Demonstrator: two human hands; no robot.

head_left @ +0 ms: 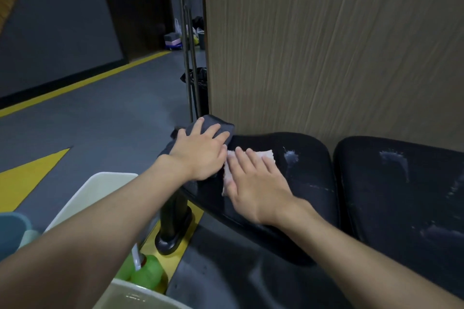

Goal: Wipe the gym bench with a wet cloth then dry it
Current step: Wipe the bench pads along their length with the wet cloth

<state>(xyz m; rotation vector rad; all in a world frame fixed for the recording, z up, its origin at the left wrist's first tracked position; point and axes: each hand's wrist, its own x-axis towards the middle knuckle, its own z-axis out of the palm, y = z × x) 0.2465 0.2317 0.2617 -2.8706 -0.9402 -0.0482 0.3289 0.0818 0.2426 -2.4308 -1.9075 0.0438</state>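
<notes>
Tub (140, 295) nearest; L grip (200, 153) flat, grey cloth (221, 124); R grip (258, 183) flat, pink cloth (266, 155); scuffed bench (308, 183), wood wall (326, 45).

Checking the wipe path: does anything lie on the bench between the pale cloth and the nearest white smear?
Nothing visible does. Only bare bench separates the pale cloth under the right hand from the smear.

Left hand (200, 152) and right hand (258, 183) are bare, forearms likewise.
</notes>
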